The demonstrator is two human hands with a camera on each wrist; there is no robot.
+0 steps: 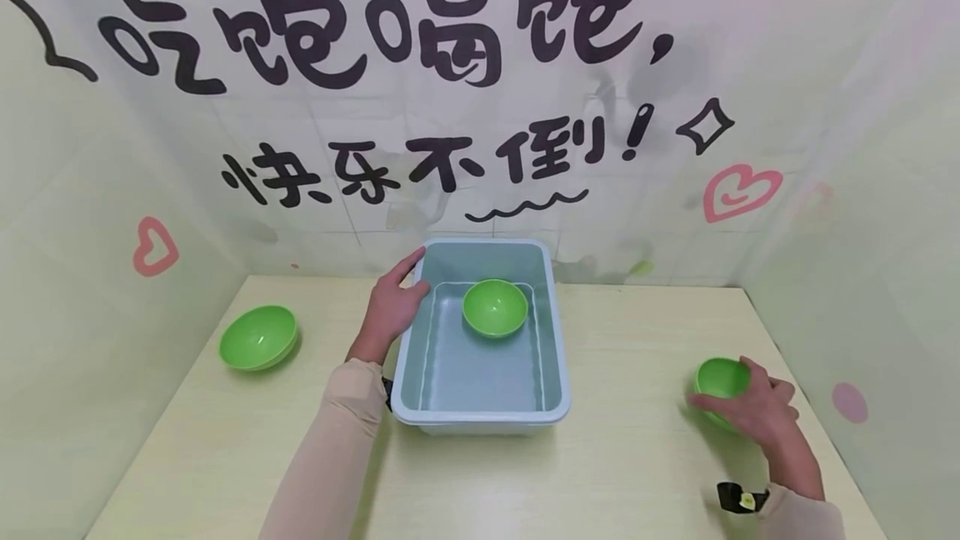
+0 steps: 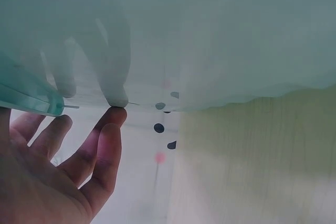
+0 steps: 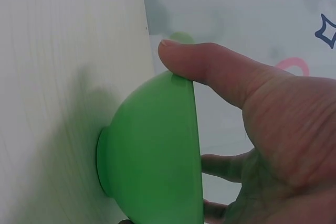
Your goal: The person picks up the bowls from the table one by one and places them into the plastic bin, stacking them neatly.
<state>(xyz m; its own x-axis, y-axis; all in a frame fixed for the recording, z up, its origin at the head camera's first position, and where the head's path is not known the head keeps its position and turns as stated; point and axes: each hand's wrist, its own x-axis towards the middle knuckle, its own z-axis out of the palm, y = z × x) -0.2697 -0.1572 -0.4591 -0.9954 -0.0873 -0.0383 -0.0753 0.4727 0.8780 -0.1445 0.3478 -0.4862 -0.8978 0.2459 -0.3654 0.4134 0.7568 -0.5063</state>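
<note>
White backdrop [image 1: 442,119]: rises at 12 o'clock, printed with black lettering and pink hearts; it seems meant to screen off the work area.
Wood-toned counter [image 1: 637,340]: carries the basin and bowls, its far edge near the backdrop.
Pale blue basin [image 1: 480,417]: stands mid-counter, open side up, probably central so either arm can reach it.
Right grip [image 1: 757,407]: spans the right bowl from above, pinching it between thumb and fingers across the rim, likely because a light, rounded bowl is surest held there.
Left grip [image 1: 392,307]: clasps the basin's rim at 10 o'clock, thumb over the edge, fingertips against the outer wall, apparently to steady it.
Left bowl [image 1: 258,338]: green, upright, at 9 o'clock from the basin, well apart and untouched.
Inner bowl [image 1: 495,307]: green, upright inside the basin, toward its 12 o'clock end, which leaves floor bare toward 6.
Right bowl [image 1: 722,377]: green, open side up, between 3 and 4 o'clock from the basin; whether its foot touches the counter, I cannot tell.
</note>
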